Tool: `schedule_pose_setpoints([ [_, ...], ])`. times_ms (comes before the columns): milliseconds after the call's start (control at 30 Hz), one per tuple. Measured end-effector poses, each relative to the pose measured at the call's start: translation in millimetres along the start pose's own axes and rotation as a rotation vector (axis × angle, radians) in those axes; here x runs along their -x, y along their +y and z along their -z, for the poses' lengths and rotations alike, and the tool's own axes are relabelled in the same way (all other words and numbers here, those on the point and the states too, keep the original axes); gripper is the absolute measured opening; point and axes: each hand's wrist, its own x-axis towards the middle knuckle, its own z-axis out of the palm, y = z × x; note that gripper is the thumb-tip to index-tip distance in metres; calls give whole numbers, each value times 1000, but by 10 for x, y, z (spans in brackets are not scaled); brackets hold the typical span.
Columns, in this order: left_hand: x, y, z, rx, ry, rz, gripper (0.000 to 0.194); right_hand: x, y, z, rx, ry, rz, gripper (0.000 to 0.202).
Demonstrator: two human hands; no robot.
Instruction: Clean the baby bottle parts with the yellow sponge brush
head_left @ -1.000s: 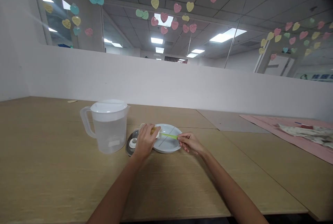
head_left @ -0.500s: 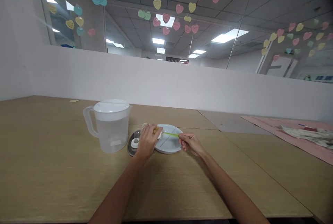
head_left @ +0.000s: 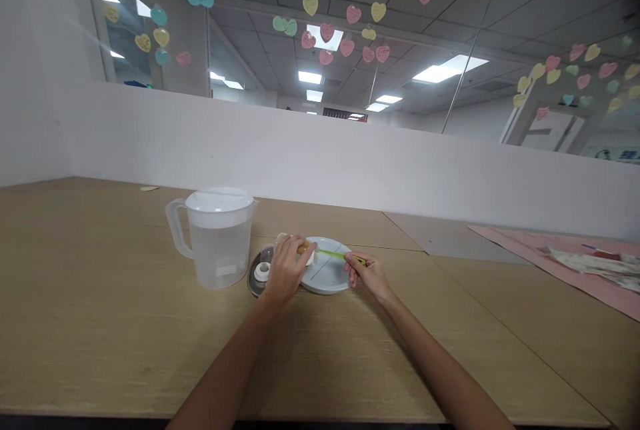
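Observation:
My left hand [head_left: 290, 265] is wrapped round a small pale bottle [head_left: 307, 248] with an amber-coloured part, lying tilted with its mouth to the right; the fingers cover most of it. In my right hand [head_left: 367, 275], thumb and fingers pinch a thin bright-green stick-like tool [head_left: 331, 254]. Its far end meets the bottle's mouth, and whether it reaches inside I cannot tell. Below both hands lies a round white plate [head_left: 327, 283] with dividing lines. A dark grey tray [head_left: 253, 285], partly behind my left hand, carries a white ring-shaped cap [head_left: 262, 272] and a clear piece.
A translucent lidded pitcher [head_left: 223, 250] with clear liquid stands left of the tray. At the far right, a pink cloth [head_left: 525, 250] bears a crumpled pale cloth [head_left: 590, 263]. A white wall [head_left: 325, 157] with windows above bounds the wooden table [head_left: 125, 323].
The view has shifted slightly. More of the green tool's end shows beyond my right fingers, while my left hand keeps its hold on the bottle.

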Motion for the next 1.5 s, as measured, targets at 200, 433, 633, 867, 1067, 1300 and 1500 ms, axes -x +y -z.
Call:
schedule_pose_setpoints([
  [200, 9, -16, -12, -1, 10, -13, 30, 4, 21, 21, 131, -13, 22, 44],
  [433, 20, -45, -17, -18, 7, 16, 30, 19, 37, 68, 209, -173, -8, 44],
  [633, 8, -51, -3, -34, 8, 18, 31, 2, 36, 104, 212, -261, -59, 45],
  [867, 0, -59, -1, -45, 3, 13, 32, 9, -21, 110, 161, -276, -65, 41],
  [1067, -16, -48, -5, -33, -2, 3, 32, 24, -69, 63, 14, -180, -61, 39],
  [1300, 11, -57, -33, 4, -3, 8, 33, 9, -33, -20, -57, -50, -51, 43],
  [1500, -5, -58, -8, -22, 6, 1, 34, 26, -60, -1, 38, -110, -55, 46],
])
